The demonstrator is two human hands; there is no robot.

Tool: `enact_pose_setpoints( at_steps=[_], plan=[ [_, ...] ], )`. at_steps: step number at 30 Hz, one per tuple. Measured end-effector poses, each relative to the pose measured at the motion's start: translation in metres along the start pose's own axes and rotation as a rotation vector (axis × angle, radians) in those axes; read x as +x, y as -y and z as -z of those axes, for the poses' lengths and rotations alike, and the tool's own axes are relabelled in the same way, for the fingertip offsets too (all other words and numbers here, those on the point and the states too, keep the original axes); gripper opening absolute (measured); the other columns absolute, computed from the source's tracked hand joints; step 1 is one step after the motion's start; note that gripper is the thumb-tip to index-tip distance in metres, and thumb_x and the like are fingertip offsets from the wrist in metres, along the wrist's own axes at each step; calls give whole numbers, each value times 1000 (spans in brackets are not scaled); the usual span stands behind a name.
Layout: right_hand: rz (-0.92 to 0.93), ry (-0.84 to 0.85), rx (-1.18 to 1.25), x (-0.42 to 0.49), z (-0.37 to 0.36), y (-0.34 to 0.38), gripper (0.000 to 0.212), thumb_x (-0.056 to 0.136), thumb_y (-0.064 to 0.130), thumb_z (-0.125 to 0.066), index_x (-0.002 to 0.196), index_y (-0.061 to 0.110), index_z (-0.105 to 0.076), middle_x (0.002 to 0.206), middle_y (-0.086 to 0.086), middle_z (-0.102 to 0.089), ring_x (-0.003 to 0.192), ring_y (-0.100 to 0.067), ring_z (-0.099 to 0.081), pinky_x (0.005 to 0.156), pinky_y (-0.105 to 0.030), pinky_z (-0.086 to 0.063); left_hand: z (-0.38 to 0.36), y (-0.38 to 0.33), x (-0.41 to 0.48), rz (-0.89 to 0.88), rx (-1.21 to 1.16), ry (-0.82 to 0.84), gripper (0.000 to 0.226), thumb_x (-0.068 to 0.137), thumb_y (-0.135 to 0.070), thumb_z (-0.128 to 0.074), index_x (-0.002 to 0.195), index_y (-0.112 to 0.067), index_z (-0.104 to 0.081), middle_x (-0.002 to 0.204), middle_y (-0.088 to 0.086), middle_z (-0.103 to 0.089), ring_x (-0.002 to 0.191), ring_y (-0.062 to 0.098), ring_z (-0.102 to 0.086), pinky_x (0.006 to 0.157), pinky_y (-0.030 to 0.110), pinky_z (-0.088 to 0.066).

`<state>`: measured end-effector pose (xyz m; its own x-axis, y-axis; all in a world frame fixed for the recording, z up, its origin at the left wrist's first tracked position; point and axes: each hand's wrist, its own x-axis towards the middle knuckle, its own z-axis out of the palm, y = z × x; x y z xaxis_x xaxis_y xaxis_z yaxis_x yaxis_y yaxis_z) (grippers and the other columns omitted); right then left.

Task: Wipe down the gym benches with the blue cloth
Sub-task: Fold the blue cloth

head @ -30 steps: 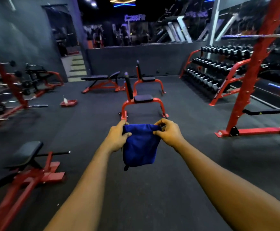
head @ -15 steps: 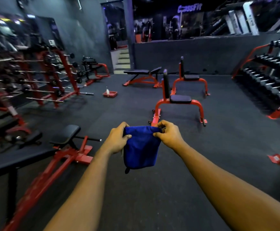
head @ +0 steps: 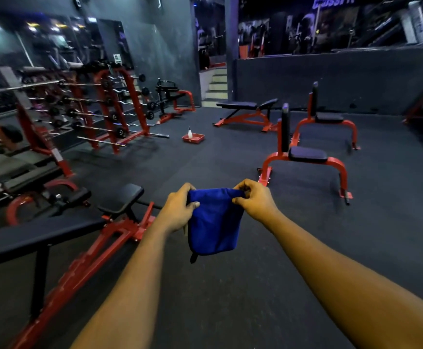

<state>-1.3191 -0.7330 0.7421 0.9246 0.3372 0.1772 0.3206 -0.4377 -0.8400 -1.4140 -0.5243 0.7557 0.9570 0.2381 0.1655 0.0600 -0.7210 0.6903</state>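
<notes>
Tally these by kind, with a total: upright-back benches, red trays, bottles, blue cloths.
Upright-back benches: 2
Red tray: 1
Bottle: 1
Blue cloth: 1
Total: 5

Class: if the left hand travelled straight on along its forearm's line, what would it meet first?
Beyond the blue cloth the left hand grips, the way looks free over bare floor; the flat bench by the stairs probably comes first, though depth is unclear.
</notes>
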Motion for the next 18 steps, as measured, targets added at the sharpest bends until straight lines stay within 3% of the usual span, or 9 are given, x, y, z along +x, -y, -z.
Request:
enact_pose_setpoints(
  at_steps=[5, 9, 11, 14, 18],
  plan=[
    [33, 30, 21, 92, -33, 1, 21, 80, 6, -77, 92, 21, -68, 94, -2, -71, 90, -20, -68, 81, -40, -60, 15, 35, 82, 17, 14, -68, 18, 95, -12, -60, 104, -19, -47, 97, 4, -62, 85, 14, -62, 73, 36, -55],
    [16, 38, 34, 170, -51, 8, 24, 83, 6, -75, 101, 19, -66, 104, -2, -68, 96, -19, -66, 83, -37, -60, 31, 56, 162, 12, -21, -73, 28, 94, -6, -58, 111, -25, -46, 107, -3, -58, 88, 7, -58, 67, 17, -48],
    [22, 46, 39, 214, -60, 10, 28, 83, 7, -76, 105, 21, -65, 112, -1, -65, 102, -20, -64, 88, -38, -58, 39, 67, 208, -17, 4, -62, 34, 93, -3, -59, 118, -24, -50, 117, -3, -57, 98, 10, -56, 74, 13, -43],
    [14, 65, 11, 273, -70, 10, 32, 84, 10, -76, 112, 21, -65, 118, 1, -61, 108, -19, -61, 94, -38, -56, 44, 84, 273, -23, 56, -82, 39, 91, -2, -60, 125, -21, -53, 126, 5, -55, 113, 19, -53, 93, 24, -41],
    [1, 61, 14, 352, -75, -2, 31, 84, 9, -76, 112, 19, -66, 118, 1, -62, 105, -17, -62, 90, -32, -56, 39, 99, 355, -21, 76, -77, 43, 94, -3, -58, 133, -20, -52, 129, 7, -49, 119, 22, -49, 97, 24, -35]
  ],
)
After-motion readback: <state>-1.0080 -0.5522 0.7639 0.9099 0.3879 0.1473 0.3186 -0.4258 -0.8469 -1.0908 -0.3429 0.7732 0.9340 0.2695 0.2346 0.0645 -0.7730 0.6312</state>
